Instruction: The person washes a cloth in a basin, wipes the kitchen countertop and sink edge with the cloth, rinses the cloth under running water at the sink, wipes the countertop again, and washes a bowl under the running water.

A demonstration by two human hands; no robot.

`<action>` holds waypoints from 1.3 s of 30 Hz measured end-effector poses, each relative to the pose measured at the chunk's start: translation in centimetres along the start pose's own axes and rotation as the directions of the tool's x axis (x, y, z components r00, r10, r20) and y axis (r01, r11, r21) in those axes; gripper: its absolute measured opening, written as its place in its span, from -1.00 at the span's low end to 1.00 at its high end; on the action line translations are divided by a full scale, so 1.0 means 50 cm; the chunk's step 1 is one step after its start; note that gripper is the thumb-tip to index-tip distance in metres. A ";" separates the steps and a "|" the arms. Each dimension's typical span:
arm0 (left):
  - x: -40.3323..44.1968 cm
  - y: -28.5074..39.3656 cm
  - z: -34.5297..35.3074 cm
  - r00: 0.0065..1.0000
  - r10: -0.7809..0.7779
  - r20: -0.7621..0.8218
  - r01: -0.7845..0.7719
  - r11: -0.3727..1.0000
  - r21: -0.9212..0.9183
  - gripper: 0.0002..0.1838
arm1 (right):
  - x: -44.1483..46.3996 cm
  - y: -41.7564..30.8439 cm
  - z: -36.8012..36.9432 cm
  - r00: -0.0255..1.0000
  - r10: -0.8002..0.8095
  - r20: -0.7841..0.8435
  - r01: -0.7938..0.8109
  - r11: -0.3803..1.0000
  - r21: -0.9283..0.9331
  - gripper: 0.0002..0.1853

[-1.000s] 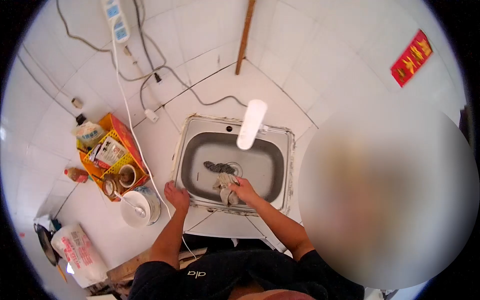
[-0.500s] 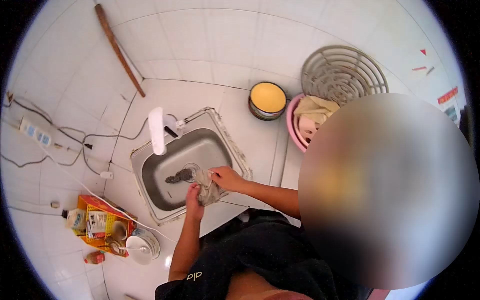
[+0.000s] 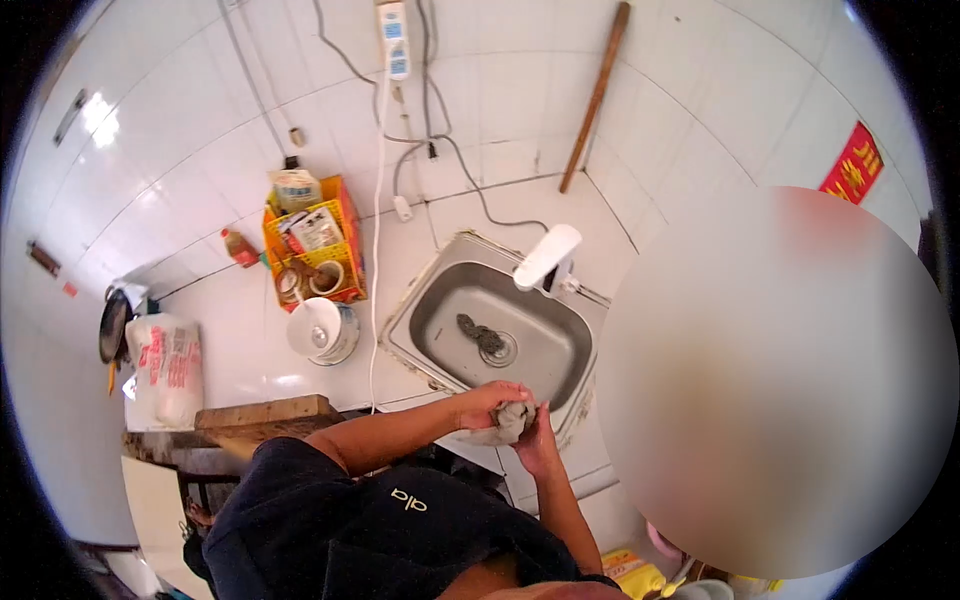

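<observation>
My left hand (image 3: 487,403) and my right hand (image 3: 540,446) both grip a wet-looking grey-beige cloth (image 3: 511,424). They hold it bunched between them over the front edge of the stainless steel sink (image 3: 430,305). Fingers of each hand are closed on the fabric, and part of it hangs below my left hand. On the sink floor, beside the drain (image 3: 503,352), lies a dark grey scouring pad (image 3: 480,334) in an elongated clump. The white faucet (image 3: 548,258) stands at the sink's back right corner.
Left of the sink stand a white bucket (image 3: 345,335) and an orange-yellow basket (image 3: 352,240) of packets and jars. A white cable (image 3: 377,270) hangs down to the counter. A thick wooden board (image 3: 270,415) lies near my left arm. A large blurred patch hides the right side.
My view has turned left, bringing the bucket, basket and wooden board further into the picture. Both hands still hold the cloth, now gathered into a tighter bunch.
</observation>
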State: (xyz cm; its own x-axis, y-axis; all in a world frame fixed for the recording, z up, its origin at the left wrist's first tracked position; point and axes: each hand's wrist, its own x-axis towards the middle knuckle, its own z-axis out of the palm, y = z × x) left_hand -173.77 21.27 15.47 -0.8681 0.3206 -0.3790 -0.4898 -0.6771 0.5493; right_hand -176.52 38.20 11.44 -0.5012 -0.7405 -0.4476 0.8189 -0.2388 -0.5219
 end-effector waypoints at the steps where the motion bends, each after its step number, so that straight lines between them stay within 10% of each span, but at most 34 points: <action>1: -0.011 0.000 -0.001 1.000 0.004 -0.019 -0.005 1.000 -0.007 -0.84 | 0.012 0.007 0.003 0.995 -0.011 0.100 -0.001 0.994 0.113 -0.30; 6: -0.106 0.055 -0.016 0.913 0.313 -0.262 -0.206 0.907 0.368 -0.82 | 0.030 0.015 0.084 0.980 0.084 0.179 -0.091 0.995 0.029 -0.33; 10: -0.199 0.087 -0.079 0.708 0.456 -0.539 -0.075 0.808 0.585 -0.72 | 0.043 0.023 0.145 0.986 0.072 0.149 -0.049 0.987 -0.150 -0.40; 13: -0.208 0.022 -0.202 0.430 0.829 -0.358 -0.026 0.407 0.913 -0.59 | 0.066 0.034 0.193 0.997 -0.005 0.074 0.016 0.989 -0.145 -0.45; 17: -0.269 0.010 -0.164 0.729 0.528 -0.436 -0.209 0.777 0.594 -0.29 | 0.094 0.071 0.268 0.993 0.009 0.115 0.027 0.949 -0.314 -0.48; 21: -0.288 -0.044 -0.226 0.767 0.404 -0.498 -0.276 0.909 0.312 -0.32 | 0.174 0.134 0.268 0.977 0.175 0.120 -0.103 0.885 -0.455 -0.58; 25: -0.395 0.014 -0.210 0.513 0.372 -0.773 -0.481 0.871 0.099 -0.30 | 0.166 0.155 0.365 0.951 -0.074 0.299 0.299 0.458 -0.837 -0.25; 27: -0.414 0.003 -0.274 0.547 0.404 -0.733 -0.559 0.828 0.039 -0.38 | 0.162 0.167 0.403 0.881 -0.033 0.472 0.469 0.196 -0.861 -0.12; 30: -0.466 0.014 -0.248 0.626 0.341 -0.701 -0.510 0.859 -0.038 -0.37 | 0.128 0.208 0.452 0.869 0.116 0.481 0.463 0.149 -0.873 -0.10; 33: -0.502 0.003 -0.201 0.704 0.322 -0.634 -0.416 0.909 0.000 -0.39 | 0.141 0.255 0.434 0.857 0.098 0.505 0.459 0.298 -0.837 -0.20; 36: -0.497 -0.067 -0.222 0.619 0.372 -0.691 -0.343 0.920 0.188 -0.41 | 0.215 0.275 0.303 0.948 0.247 0.203 -0.023 0.686 -0.728 -0.39; 39: -0.564 -0.125 -0.214 0.509 0.483 -0.713 -0.267 0.876 0.402 -0.48 | 0.220 0.262 0.301 0.936 0.353 0.012 -0.288 0.783 -0.551 -0.56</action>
State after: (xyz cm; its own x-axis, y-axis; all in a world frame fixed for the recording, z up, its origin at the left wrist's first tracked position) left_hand -145.37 9.39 14.77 -0.6211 -0.6355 -0.4586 -0.2297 -0.4118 0.8818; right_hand -167.11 17.51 10.62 -0.1768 -0.7849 -0.5939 0.6314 0.3725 -0.6801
